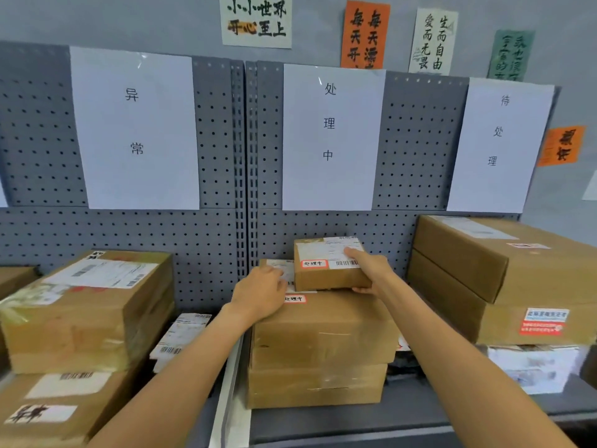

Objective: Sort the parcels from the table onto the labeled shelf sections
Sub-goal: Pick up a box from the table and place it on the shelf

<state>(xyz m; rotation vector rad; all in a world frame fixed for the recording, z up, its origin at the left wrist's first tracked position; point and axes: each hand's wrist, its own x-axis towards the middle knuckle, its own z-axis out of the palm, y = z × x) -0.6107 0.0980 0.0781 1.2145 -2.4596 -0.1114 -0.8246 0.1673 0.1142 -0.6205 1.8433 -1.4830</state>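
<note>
Right grip [368,270] holds small parcel [326,273] | left grip [261,294] flat on stack [323,337] | grey pegboard shelf [213,247]

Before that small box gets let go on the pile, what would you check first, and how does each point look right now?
1. Small box tag reads 处理中, matching the sheet above: ok.
2. Right hand grips the small box: ok.
3. Left hand rests on the stack, steadying it: ok.
4. Small box sits flat on the stack: cannot tell; it looks slightly tilted.
5. Stack is straight enough to carry more: ok, though its boxes sit slightly offset.
</note>
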